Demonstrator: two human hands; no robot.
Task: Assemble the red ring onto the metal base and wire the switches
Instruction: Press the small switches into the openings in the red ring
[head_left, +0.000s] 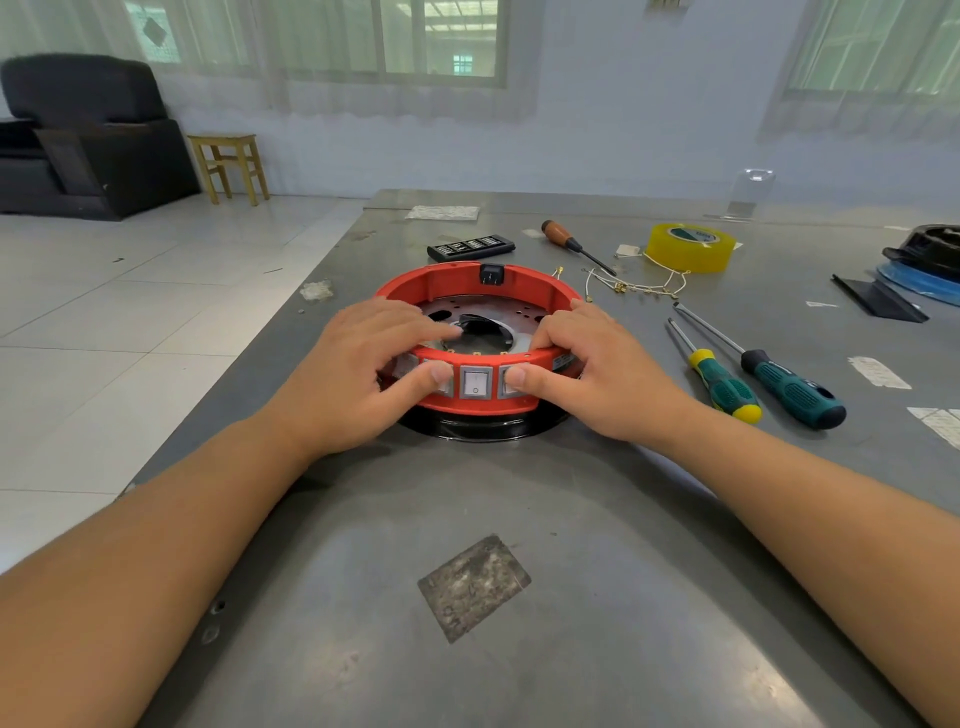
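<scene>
Both hands gripped the red ring (452, 283) at its six o'clock rim: left hand (358, 374) and right hand (597, 374), fingers curled inside, thumbs pressing the switches (475, 383). Even downward pressure seemed advisable to seat it on the metal base (467, 312).

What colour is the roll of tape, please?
Yellow: the roll of tape, seen in the head view.

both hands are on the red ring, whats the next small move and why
Probably press the red ring down evenly onto the metal base. The left hand and right hand already grip its near rim, and the wires lie unused on the table.
</scene>
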